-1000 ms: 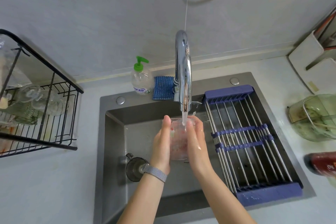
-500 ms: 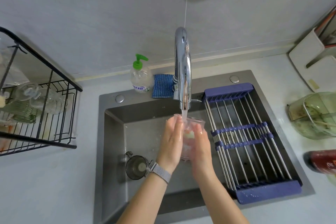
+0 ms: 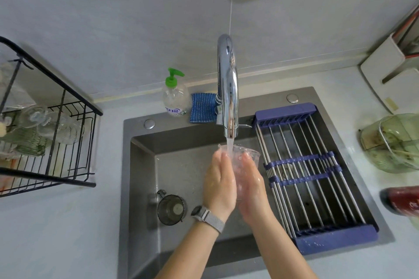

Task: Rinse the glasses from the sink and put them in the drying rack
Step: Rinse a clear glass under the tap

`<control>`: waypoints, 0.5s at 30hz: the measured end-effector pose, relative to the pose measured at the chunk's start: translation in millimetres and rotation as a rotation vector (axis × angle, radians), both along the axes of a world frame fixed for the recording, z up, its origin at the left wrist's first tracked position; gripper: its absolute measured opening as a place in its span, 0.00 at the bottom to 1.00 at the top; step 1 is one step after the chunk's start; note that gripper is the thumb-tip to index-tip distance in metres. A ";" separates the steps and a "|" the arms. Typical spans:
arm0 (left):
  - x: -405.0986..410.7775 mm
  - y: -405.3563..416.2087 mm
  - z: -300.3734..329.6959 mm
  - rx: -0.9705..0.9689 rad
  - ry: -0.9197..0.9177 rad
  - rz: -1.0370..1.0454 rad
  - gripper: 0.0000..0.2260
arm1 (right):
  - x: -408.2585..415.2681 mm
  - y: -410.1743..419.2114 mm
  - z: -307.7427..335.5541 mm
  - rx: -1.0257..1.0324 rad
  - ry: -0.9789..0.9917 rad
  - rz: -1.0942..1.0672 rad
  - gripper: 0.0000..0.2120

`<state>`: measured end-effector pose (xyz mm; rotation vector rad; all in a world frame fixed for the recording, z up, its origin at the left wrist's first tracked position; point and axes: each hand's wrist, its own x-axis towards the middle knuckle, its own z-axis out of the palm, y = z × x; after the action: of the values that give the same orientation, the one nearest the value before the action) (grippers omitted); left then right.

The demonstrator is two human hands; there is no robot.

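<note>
Both my hands hold one glass under the running tap, over the sink.

My left hand [image 3: 218, 182] and right hand [image 3: 250, 184] are cupped around the clear glass [image 3: 240, 161] from either side, fingers lightly curved against its wall, with its rim tipped up towards the tap [image 3: 227, 88]. Water [image 3: 229, 146] falls from the spout into its mouth. I wear a grey watch [image 3: 207, 216] on the left wrist. Down in the sink [image 3: 145, 165], left of my hands, a dark glass [image 3: 171, 209] stands upright. The black drying rack [image 3: 56, 142] sits well apart on the left counter, with clear glasses [image 3: 61, 128] lying in it. A blue roll-up rack [image 3: 310, 172] covers the sink's right side. A soap bottle [image 3: 175, 95] and blue sponge [image 3: 203, 108] stand behind the basin.
</note>
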<state>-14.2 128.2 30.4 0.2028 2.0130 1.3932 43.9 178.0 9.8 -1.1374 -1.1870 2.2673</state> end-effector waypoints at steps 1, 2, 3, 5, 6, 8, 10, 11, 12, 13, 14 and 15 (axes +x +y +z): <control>-3.8 0.7 -4.8 0.018 -0.083 0.017 0.18 | -0.4 0.1 0.2 0.016 0.005 0.004 0.33; -8.8 1.0 -6.4 0.031 -0.188 0.045 0.21 | 0.0 0.5 -0.7 0.028 0.006 0.017 0.33; -14.0 0.5 -13.6 0.035 -0.278 0.090 0.23 | 0.7 0.5 -1.4 0.027 0.007 0.034 0.33; -16.1 1.2 -20.2 0.050 -0.290 0.102 0.24 | 1.3 0.7 -0.8 -0.005 0.002 0.069 0.31; -12.7 0.8 -18.1 0.044 -0.216 0.067 0.25 | 1.4 0.8 -0.7 -0.017 0.005 0.076 0.29; -7.2 -1.4 -17.4 0.015 -0.054 0.067 0.23 | 0.3 -0.1 1.5 -0.022 0.008 0.066 0.28; -9.3 -3.7 -15.1 0.026 -0.074 0.068 0.24 | -1.8 -1.5 3.0 -0.008 0.000 0.049 0.30; -12.2 -5.5 -14.0 0.051 -0.170 0.070 0.27 | -2.2 -2.3 3.7 -0.001 -0.007 0.047 0.32; -14.5 -8.1 -17.4 0.078 -0.276 0.091 0.28 | -2.2 -3.0 4.0 0.001 -0.009 0.055 0.33; -14.4 -9.4 -19.0 0.069 -0.319 0.136 0.30 | -1.7 -3.2 3.8 -0.004 -0.006 0.068 0.32; -13.8 -10.2 -19.5 0.070 -0.289 0.116 0.31 | -1.1 -2.8 3.2 -0.003 0.000 0.079 0.30; -10.8 -10.3 -15.7 0.055 -0.192 0.061 0.31 | -0.3 -2.3 3.8 -0.007 0.006 0.082 0.28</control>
<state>-25.0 117.9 14.7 0.0299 1.8384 1.4496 43.6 175.7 13.6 -1.1028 -1.2453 2.3355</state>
